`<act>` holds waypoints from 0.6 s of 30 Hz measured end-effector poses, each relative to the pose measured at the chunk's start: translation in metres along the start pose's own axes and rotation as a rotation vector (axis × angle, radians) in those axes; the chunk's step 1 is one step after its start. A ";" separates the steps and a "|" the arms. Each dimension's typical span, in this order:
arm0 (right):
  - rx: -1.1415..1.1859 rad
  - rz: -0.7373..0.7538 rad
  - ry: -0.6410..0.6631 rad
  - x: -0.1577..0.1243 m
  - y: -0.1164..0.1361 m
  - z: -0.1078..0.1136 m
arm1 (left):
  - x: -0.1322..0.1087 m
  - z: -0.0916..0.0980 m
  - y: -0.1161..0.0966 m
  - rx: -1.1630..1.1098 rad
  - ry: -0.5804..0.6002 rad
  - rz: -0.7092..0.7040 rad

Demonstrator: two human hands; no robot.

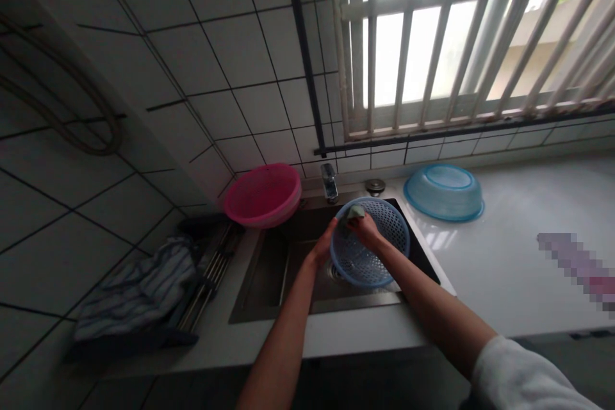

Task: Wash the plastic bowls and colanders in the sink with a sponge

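I see blue basket (387, 234) as perforated plastic, slightly glossy; small green rag (356, 211) pinched in right hand (368, 230) looks soft matt cloth; pink basket (263, 195) same meshed plastic; pale blue basin (444, 192) translucent smooth plastic; sink (283, 269) brushed steel, dull sheen; tap (329, 180) shiny metal; counter (504, 250) white, smooth, glossy with reflections; wall tiles (216, 45) glazed, glossy; striped towel (139, 288) woven cloth, matt; sleeve (519, 378) white soft fabric
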State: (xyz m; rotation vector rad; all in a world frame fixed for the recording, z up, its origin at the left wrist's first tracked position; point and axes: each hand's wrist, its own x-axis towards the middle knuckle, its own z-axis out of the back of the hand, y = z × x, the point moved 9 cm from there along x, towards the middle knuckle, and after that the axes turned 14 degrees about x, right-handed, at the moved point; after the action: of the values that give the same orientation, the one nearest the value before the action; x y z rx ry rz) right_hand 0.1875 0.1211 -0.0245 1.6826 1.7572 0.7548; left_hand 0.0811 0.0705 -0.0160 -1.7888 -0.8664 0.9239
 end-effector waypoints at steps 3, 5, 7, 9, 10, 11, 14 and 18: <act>-0.187 -0.127 0.228 -0.018 -0.020 -0.021 | 0.000 0.015 0.006 0.020 -0.080 0.019; -0.294 -0.278 0.404 -0.036 -0.044 -0.035 | 0.000 0.031 0.008 0.060 -0.156 0.016; -0.324 -0.382 0.473 -0.047 -0.059 -0.040 | 0.000 0.042 0.008 0.109 -0.212 0.006; -0.275 -0.386 0.444 -0.044 -0.059 -0.039 | 0.002 0.044 0.008 0.136 -0.227 0.004; -0.236 -0.349 0.402 -0.038 -0.053 -0.036 | 0.003 0.043 0.008 0.138 -0.221 0.005; -0.192 -0.293 0.343 -0.031 -0.045 -0.031 | 0.003 0.039 0.007 0.133 -0.203 0.004; -0.075 -0.126 0.109 -0.010 -0.017 -0.010 | 0.003 0.027 0.002 0.121 -0.132 -0.034; -0.077 -0.088 0.100 -0.008 -0.013 -0.007 | -0.005 0.030 -0.005 0.178 -0.180 -0.073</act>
State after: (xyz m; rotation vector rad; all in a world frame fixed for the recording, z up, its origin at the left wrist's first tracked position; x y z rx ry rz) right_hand 0.1737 0.1126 -0.0291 1.5305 1.8336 0.8686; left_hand 0.0525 0.0801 -0.0195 -1.5302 -0.9258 1.0917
